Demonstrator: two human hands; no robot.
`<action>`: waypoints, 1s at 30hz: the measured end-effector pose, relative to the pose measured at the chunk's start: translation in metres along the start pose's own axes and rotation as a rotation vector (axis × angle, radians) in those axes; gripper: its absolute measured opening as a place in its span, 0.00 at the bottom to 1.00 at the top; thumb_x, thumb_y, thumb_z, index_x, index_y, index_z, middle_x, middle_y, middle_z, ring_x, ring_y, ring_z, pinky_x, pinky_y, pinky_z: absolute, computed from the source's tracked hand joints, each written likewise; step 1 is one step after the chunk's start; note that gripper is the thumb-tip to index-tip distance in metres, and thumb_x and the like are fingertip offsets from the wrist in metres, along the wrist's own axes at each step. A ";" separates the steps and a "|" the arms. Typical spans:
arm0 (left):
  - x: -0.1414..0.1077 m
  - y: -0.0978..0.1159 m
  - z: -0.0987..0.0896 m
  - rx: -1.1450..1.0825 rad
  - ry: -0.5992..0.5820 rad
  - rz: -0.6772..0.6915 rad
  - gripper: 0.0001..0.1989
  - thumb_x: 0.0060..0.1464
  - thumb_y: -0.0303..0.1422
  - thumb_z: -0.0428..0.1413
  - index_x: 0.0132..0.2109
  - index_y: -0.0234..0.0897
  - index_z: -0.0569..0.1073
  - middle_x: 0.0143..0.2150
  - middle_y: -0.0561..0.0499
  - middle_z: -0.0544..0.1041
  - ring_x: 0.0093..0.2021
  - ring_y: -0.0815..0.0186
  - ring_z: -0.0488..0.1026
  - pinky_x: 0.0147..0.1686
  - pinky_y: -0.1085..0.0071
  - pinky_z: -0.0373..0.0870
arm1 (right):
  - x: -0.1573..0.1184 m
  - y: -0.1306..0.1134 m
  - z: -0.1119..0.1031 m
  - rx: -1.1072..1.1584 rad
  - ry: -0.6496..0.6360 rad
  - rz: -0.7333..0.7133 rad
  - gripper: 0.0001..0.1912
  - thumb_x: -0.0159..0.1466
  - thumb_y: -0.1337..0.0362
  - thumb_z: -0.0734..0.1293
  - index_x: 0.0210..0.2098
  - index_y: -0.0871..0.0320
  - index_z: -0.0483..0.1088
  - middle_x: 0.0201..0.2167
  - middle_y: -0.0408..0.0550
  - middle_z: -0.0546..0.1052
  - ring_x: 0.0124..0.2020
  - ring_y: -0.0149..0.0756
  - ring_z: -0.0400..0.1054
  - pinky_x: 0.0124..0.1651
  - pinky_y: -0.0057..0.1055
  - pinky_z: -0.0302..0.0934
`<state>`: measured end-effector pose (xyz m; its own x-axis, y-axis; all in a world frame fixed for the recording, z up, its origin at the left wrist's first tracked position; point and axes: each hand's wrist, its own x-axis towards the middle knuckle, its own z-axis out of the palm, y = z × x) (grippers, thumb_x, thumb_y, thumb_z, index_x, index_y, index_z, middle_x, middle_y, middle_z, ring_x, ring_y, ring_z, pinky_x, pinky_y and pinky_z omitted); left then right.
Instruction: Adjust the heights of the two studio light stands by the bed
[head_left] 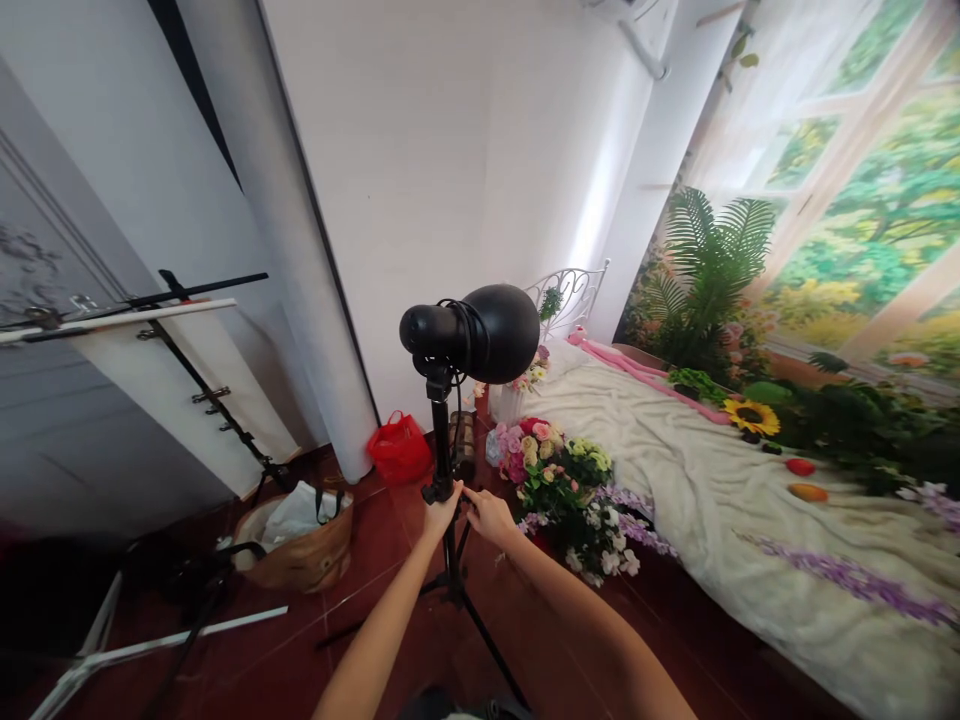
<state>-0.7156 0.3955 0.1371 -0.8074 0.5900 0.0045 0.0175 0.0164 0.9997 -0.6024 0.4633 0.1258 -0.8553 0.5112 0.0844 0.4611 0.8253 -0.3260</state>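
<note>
A black studio lamp (pixel 480 335) with a cable looped round it sits on top of a black light stand (pixel 442 435) in the middle of the view. My left hand (pixel 441 512) is closed round the stand's pole at a collar below the lamp. Just to the right, my right hand (pixel 491 518) is at the same height, its fingers pinched at the collar's side; whatever they hold there is too small to make out. The stand's legs spread over the floor between my forearms.
Right of the stand are artificial flowers (pixel 559 470) and a bed with a cream blanket (pixel 675 480). A red bag (pixel 400 450) and a woven basket (pixel 304 560) stand on the left floor, near a white-legged stand (pixel 180 637). A boom stand (pixel 202 375) rises farther left.
</note>
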 end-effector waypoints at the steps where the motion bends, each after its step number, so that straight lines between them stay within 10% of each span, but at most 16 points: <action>1: -0.002 0.001 0.000 -0.005 -0.011 -0.031 0.14 0.36 0.41 0.62 0.27 0.37 0.72 0.32 0.46 0.78 0.36 0.61 0.75 0.42 0.63 0.70 | -0.001 0.001 0.000 0.022 -0.001 -0.011 0.26 0.62 0.62 0.57 0.59 0.53 0.54 0.44 0.49 0.73 0.45 0.36 0.67 0.43 0.27 0.59; 10: -0.007 0.006 -0.004 -0.011 -0.062 -0.090 0.13 0.36 0.40 0.63 0.28 0.37 0.73 0.31 0.46 0.78 0.38 0.60 0.75 0.45 0.62 0.69 | 0.004 0.019 0.000 0.278 -0.007 -0.188 0.23 0.69 0.60 0.43 0.55 0.56 0.59 0.52 0.48 0.68 0.54 0.29 0.60 0.56 0.27 0.51; 18: -0.001 -0.014 -0.010 0.022 -0.112 -0.091 0.18 0.38 0.45 0.61 0.31 0.34 0.74 0.34 0.43 0.78 0.38 0.61 0.74 0.43 0.65 0.69 | 0.021 0.013 0.028 0.428 0.024 0.024 0.25 0.68 0.56 0.43 0.39 0.58 0.67 0.34 0.47 0.73 0.40 0.32 0.67 0.45 0.26 0.57; 24: 0.002 -0.020 -0.012 0.163 -0.134 -0.143 0.20 0.42 0.48 0.57 0.31 0.33 0.74 0.32 0.44 0.77 0.34 0.61 0.74 0.37 0.66 0.70 | 0.044 0.018 0.023 0.854 -0.347 0.353 0.25 0.65 0.51 0.50 0.17 0.57 0.59 0.09 0.38 0.58 0.13 0.26 0.55 0.22 0.22 0.51; 30: 0.000 -0.010 -0.010 0.167 -0.100 -0.132 0.15 0.42 0.43 0.59 0.30 0.34 0.75 0.34 0.44 0.78 0.37 0.60 0.74 0.39 0.66 0.70 | 0.057 0.026 0.017 0.913 -0.551 0.360 0.23 0.66 0.58 0.50 0.16 0.56 0.52 0.07 0.33 0.50 0.09 0.24 0.45 0.16 0.22 0.47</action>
<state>-0.7216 0.3866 0.1271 -0.7467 0.6510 -0.1366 0.0202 0.2273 0.9736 -0.6436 0.5096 0.1066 -0.7991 0.3217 -0.5079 0.5502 0.0506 -0.8335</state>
